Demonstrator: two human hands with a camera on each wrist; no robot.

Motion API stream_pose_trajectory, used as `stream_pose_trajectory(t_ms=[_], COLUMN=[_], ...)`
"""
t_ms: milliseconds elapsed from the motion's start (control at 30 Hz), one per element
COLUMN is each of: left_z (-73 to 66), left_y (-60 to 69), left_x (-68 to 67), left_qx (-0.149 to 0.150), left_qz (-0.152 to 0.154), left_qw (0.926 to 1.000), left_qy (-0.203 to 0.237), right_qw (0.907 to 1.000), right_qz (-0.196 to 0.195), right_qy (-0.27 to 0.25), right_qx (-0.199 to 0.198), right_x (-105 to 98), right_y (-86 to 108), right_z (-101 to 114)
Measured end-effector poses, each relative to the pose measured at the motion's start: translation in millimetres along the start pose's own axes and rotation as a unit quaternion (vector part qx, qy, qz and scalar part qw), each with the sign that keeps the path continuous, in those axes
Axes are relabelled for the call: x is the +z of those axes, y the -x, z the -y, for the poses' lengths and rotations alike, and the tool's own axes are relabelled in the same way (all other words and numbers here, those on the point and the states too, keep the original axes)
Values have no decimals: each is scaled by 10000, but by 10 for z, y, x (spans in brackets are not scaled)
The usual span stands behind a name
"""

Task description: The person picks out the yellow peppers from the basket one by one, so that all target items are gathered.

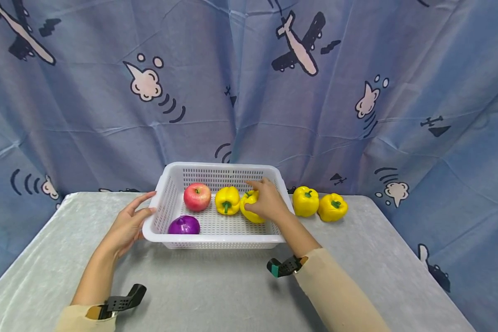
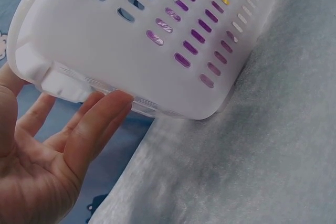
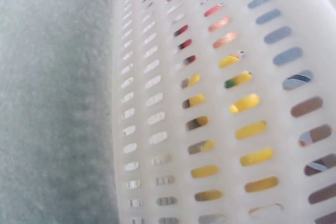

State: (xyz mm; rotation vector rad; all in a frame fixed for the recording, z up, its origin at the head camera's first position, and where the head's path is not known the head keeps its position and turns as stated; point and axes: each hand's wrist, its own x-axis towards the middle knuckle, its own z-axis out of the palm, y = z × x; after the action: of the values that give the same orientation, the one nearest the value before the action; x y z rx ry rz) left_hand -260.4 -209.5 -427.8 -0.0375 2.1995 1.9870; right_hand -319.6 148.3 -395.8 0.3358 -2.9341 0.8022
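Observation:
A white plastic basket (image 1: 220, 238) with slotted walls stands on the table. My left hand (image 1: 126, 226) is at its left end, with fairly straight fingers touching the rim and end wall in the left wrist view. Inside the basket, my right hand (image 1: 267, 200) holds a yellow bell pepper (image 1: 249, 214) near the right end, its thumb across the pepper's front. Another yellow bell pepper (image 1: 227, 199) sits just left of it. Further left are a red apple (image 1: 197, 196) and a purple onion (image 1: 184, 225). In the right wrist view, the slotted wall (image 3: 212, 93) hides most of the contents.
Two more yellow peppers sit on the table right of the basket, one pepper (image 1: 305, 201) beside another pepper (image 1: 333, 207). A pale grey cloth (image 1: 216, 286) covers the table. Behind it hangs a blue curtain (image 1: 207, 92) printed with airplanes.

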Motion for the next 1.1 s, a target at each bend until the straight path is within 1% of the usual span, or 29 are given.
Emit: stream_pose_trajectory(t_ms=[233, 367, 533, 600, 767, 900, 1000, 1100], left_z=[10, 10, 6, 6, -4, -6, -4, 3], left_y=[-6, -12, -5, -6, 6, 31, 19, -5], left_x=[0, 3, 2, 2, -29, -69, -53, -24], left_qx=[-4, -14, 1, 18, 73, 106, 115, 126], left_qz=[-18, -1, -8, 14, 14, -44, 40, 56], left_qw=[10000, 10000, 10000, 10000, 10000, 9999, 9999, 9999], left_qy=[-8, 5, -3, 15, 17, -19, -5, 17], right_qw=[9998, 9998, 9994, 9992, 9991, 9988, 9993, 9998], right_qz=[2, 12, 304, 358, 374, 357, 242, 146], right_qy=[-194, -178, -7, 52, 34, -22, 45, -31], right_qx=[-91, -112, -185, -158, -180, -321, -289, -162], right_x=[10, 5, 4, 5, 9, 27, 20, -9], right_y=[-6, -2, -2, 2, -19, -33, -21, -16], right_z=[-27, -28, -25, -24, 6, 42, 32, 6])
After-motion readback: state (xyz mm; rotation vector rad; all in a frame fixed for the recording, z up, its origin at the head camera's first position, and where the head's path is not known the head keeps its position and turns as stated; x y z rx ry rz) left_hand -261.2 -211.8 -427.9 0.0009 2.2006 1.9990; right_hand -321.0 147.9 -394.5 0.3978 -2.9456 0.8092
